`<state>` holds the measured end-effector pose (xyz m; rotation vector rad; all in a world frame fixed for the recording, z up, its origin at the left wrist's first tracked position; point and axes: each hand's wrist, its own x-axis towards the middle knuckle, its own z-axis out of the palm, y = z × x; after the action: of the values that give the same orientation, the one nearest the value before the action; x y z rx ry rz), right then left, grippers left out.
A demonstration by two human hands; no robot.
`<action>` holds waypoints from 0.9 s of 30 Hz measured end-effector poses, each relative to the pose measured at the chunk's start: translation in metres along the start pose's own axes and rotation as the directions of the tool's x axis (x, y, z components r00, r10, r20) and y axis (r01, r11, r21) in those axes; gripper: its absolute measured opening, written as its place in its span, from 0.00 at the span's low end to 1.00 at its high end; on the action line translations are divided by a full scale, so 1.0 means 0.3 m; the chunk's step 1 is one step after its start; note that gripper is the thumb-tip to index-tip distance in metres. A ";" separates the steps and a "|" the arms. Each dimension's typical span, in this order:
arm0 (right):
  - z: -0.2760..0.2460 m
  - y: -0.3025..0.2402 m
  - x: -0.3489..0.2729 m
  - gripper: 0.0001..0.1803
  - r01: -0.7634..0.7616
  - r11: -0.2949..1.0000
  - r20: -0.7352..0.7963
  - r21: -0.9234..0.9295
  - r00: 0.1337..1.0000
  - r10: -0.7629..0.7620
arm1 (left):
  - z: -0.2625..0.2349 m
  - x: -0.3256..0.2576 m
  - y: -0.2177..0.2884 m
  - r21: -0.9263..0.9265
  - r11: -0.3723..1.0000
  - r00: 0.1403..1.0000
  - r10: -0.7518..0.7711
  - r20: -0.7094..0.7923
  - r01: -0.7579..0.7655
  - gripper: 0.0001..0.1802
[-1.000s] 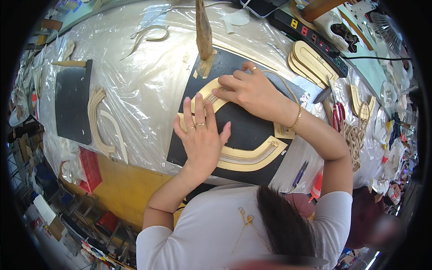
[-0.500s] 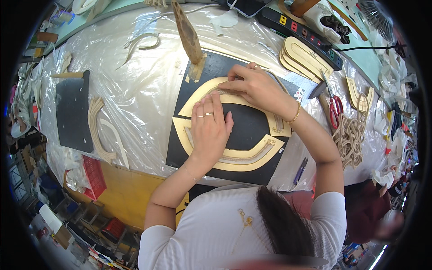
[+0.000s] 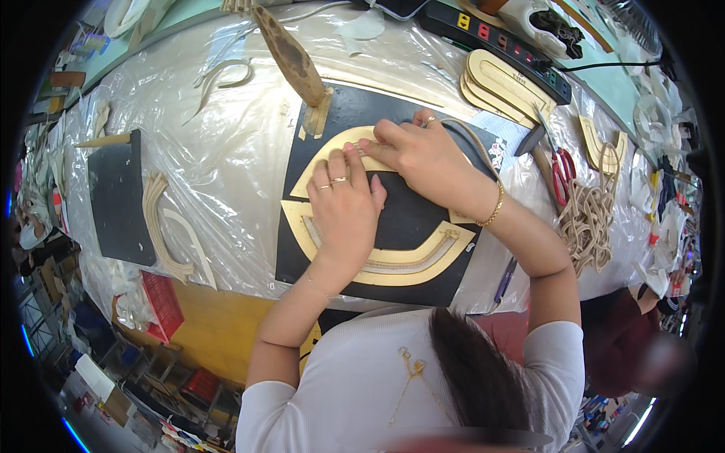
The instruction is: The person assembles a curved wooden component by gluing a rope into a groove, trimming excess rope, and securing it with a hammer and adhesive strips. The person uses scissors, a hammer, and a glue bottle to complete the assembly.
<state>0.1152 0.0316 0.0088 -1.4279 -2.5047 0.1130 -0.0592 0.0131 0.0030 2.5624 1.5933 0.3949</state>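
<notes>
On the black mat (image 3: 411, 219) near the front edge of the tabletop (image 3: 226, 151), we press both hands close together on a tan curved strip (image 3: 332, 155). Our left hand (image 3: 343, 204) lies flat, fingers spread; our right hand (image 3: 423, 155) pinches the strip's top, hiding that part. A second curved piece (image 3: 393, 260) lies just below, partly under our left wrist

White short sleeves (image 3: 279, 400), gold bracelet (image 3: 495, 213), rings (image 3: 337, 180)

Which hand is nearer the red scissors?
Right. The right hand lies on the black board, toward the red scissors; the left hand lies beyond it, farther from them.
</notes>
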 end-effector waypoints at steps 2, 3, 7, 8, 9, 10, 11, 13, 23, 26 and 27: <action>0.000 -0.014 -0.013 0.16 -0.040 0.999 0.001 -0.024 0.999 0.040 | 0.000 0.005 -0.019 -0.070 0.993 0.990 0.090 -0.113 -0.098 0.31; -0.001 -0.016 -0.020 0.18 -0.069 0.998 0.016 0.002 0.997 0.069 | 0.008 0.010 -0.022 -0.159 0.981 0.990 0.096 -0.106 -0.112 0.31; -0.016 0.010 -0.053 0.19 -0.087 0.993 -0.071 0.079 0.993 0.093 | 0.038 0.012 -0.019 -0.298 0.944 0.989 0.121 -0.089 -0.142 0.31; -0.023 0.020 -0.064 0.19 -0.102 0.990 -0.087 0.096 0.990 0.110 | 0.041 0.009 -0.017 -0.282 0.949 0.989 0.118 -0.090 -0.139 0.30; -0.032 0.030 -0.078 0.19 -0.107 0.987 -0.100 0.118 0.988 0.119 | 0.042 0.006 -0.015 -0.271 0.953 0.990 0.118 -0.080 -0.135 0.31; -0.041 0.042 -0.092 0.19 -0.104 0.985 -0.115 0.139 0.986 0.121 | 0.043 0.006 -0.014 -0.259 0.956 0.990 0.120 -0.075 -0.136 0.31; -0.049 0.054 -0.104 0.18 -0.115 0.985 -0.117 0.128 0.985 0.130 | 0.042 0.007 -0.012 -0.247 0.960 0.990 0.122 -0.071 -0.136 0.31; -0.060 0.068 -0.125 0.19 -0.125 0.981 -0.106 0.146 0.984 0.141 | 0.037 0.008 -0.006 -0.194 0.972 0.991 0.126 -0.037 -0.131 0.34; -0.040 0.039 -0.172 0.19 -0.170 0.970 -0.080 0.175 0.979 0.186 | 0.053 0.015 0.020 0.021 0.985 0.985 0.169 -0.021 -0.168 0.30; -0.037 0.013 -0.170 0.15 -0.181 0.979 -0.106 0.088 0.976 0.190 | 0.045 0.019 0.028 0.056 0.980 0.981 0.192 -0.014 -0.191 0.32; -0.038 0.002 -0.171 0.15 -0.186 0.981 -0.110 0.048 0.976 0.191 | 0.040 0.018 0.032 0.029 0.980 0.981 0.195 -0.015 -0.194 0.32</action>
<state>0.1435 -0.0126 0.0103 -1.6071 -2.2614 0.1099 -0.0453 0.0143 -0.0056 2.7532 1.3659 0.4154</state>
